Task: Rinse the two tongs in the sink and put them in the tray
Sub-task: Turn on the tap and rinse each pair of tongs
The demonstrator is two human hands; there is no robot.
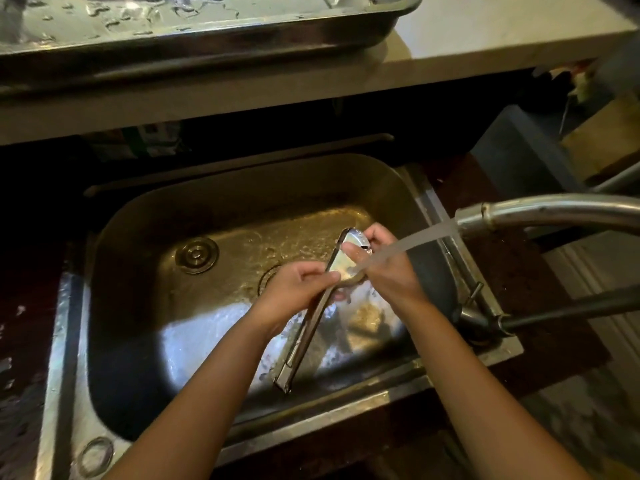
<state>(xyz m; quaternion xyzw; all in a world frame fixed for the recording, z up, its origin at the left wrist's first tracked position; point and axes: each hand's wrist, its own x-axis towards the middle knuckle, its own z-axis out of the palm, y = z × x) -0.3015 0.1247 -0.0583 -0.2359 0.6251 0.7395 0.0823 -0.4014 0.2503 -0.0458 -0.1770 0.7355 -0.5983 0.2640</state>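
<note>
a pair of metal tongs [311, 323] is held over the sink [145, 216], slanting from its hinged end low and near the front wall of the basin up to its scooped tips near the tap's stream. only one pair can be made out. the left hand [298, 289] is closed around the middle of the tongs, fingers curled over the arms from the left side. the right hand [377, 268] is closed on the scooped tips, thumb pressed on the shiny inner face and fingers wrapped behind it. the water [415, 239] runs slantwise from the spout and lands on the right hand and the tips it holds.

the basin floor is wet and shines; a round drain [196, 255] sits left of the hands, and a second round fitting is partly hidden behind the left hand. the curved metal tap [540, 211] reaches in from the right edge, with a dark hose or handle below it.

above the sink, on a pale counter [485, 39], rests the metal tray [207, 32], its floor beaded with water drops. what lies in its far corner is too cut off to tell.
</note>
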